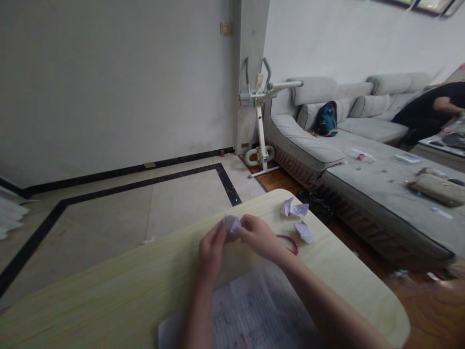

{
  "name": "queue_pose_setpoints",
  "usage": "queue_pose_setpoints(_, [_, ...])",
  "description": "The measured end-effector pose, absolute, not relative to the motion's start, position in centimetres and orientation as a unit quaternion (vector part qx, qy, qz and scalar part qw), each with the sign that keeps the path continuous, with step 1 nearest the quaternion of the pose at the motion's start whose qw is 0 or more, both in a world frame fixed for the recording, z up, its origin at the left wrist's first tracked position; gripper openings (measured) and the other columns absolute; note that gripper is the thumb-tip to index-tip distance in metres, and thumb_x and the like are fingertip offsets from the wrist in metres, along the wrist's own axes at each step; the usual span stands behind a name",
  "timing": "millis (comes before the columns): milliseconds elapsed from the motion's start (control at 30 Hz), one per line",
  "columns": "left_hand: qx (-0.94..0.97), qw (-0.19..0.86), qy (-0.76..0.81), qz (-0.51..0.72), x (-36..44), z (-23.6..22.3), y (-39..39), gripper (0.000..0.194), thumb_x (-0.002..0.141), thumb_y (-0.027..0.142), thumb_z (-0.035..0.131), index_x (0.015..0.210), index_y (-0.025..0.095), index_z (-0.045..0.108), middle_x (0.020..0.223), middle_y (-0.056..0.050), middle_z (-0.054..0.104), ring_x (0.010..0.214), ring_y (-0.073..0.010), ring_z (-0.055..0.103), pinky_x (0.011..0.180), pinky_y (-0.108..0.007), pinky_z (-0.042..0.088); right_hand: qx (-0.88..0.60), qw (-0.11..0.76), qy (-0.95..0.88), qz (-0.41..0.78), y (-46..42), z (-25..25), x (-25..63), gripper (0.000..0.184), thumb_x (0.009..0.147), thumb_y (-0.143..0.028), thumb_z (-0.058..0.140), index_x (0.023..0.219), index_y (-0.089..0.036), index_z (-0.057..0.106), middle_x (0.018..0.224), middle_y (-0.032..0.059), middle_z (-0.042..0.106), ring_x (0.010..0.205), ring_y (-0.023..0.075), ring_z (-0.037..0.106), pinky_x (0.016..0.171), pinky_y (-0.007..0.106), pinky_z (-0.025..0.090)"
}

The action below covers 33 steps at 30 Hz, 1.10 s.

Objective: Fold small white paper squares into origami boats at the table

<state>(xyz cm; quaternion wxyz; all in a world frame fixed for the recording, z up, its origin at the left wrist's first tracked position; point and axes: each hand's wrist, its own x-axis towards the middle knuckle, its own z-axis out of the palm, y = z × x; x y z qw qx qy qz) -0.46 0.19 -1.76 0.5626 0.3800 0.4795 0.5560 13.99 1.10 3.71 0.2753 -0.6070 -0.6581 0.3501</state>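
Note:
Between my two hands I hold a small piece of folded white paper above the far side of the table. The fingers of my left hand pinch its left edge, and my right hand grips it from the right. To the right of my right hand lie several folded paper pieces on the tabletop. A red curved handle, perhaps of scissors, shows partly from behind my right wrist. Under my forearms rests a sheet of lined paper with writing.
The pale wooden table has rounded corners. Beyond its right side stands a grey sofa with a blue backpack and loose items on it. White exercise equipment is by the wall. A person in dark clothes bends at the far right.

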Motion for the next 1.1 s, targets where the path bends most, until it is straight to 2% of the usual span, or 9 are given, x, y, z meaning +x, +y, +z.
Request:
queue_pose_setpoints(333, [0.341,0.592,0.464,0.563,-0.1,-0.8,0.1,0.049,0.073,0.045,0.070,0.108,0.010,0.070,0.092,-0.012,0.075,0.078,-0.0248,0.072,0.069,-0.032,0.057,-0.585,0.241,-0.684,0.365,1.7,4.4,14.1,0.021,0.080,-0.021,0.051,0.064,-0.014,0.062,0.061,0.0025,0.062,0.055,0.0115,0.051,0.050,0.022,0.030])
queue_pose_setpoints(500, [0.349,0.598,0.462,0.554,-0.2,-1.0,0.1,0.047,0.078,0.048,0.064,0.106,0.010,0.070,0.084,-0.011,0.075,0.072,-0.0218,0.071,0.068,-0.030,0.056,-0.583,0.244,-0.681,0.369,1.8,4.5,14.0,0.024,0.081,-0.025,0.050,0.063,-0.014,0.061,0.059,0.0020,0.061,0.054,0.0117,0.052,0.049,0.022,0.029])
queue_pose_setpoints(667, [0.340,0.605,0.446,0.565,-0.2,-1.5,0.1,0.041,0.079,0.044,0.065,0.103,0.010,0.071,0.078,-0.008,0.074,0.069,-0.0182,0.069,0.069,-0.027,0.054,-0.570,0.261,-0.667,0.403,1.8,4.4,14.0,0.023,0.080,-0.022,0.048,0.067,-0.013,0.065,0.062,0.0029,0.064,0.056,0.0118,0.053,0.051,0.022,0.032])
queue_pose_setpoints(800, [0.330,0.616,0.433,0.570,-0.2,-1.6,0.1,0.040,0.080,0.040,0.066,0.108,0.012,0.070,0.082,-0.007,0.074,0.070,-0.0160,0.068,0.069,-0.025,0.053,-0.562,0.267,-0.667,0.411,2.0,4.3,14.0,0.023,0.079,-0.020,0.047,0.067,-0.013,0.065,0.061,0.0027,0.063,0.056,0.0123,0.054,0.052,0.022,0.033])
queue_pose_setpoints(967, [0.350,0.607,0.444,0.558,-0.4,-1.5,0.1,0.047,0.081,0.045,0.064,0.114,0.012,0.068,0.082,-0.008,0.074,0.072,-0.0187,0.069,0.071,-0.029,0.054,-0.566,0.268,-0.670,0.399,2.2,3.8,13.7,0.023,0.081,-0.024,0.047,0.065,-0.014,0.061,0.060,0.0016,0.062,0.057,0.0128,0.054,0.052,0.022,0.033])
queue_pose_setpoints(1100, [0.383,0.597,0.439,0.551,-0.4,-1.1,0.1,0.048,0.077,0.044,0.069,0.114,0.015,0.069,0.104,-0.010,0.073,0.092,-0.0248,0.069,0.080,-0.031,0.054,-0.593,0.248,-0.681,0.351,2.1,3.7,13.0,0.025,0.083,-0.027,0.051,0.063,-0.015,0.058,0.061,0.0022,0.061,0.058,0.0131,0.053,0.053,0.023,0.031])
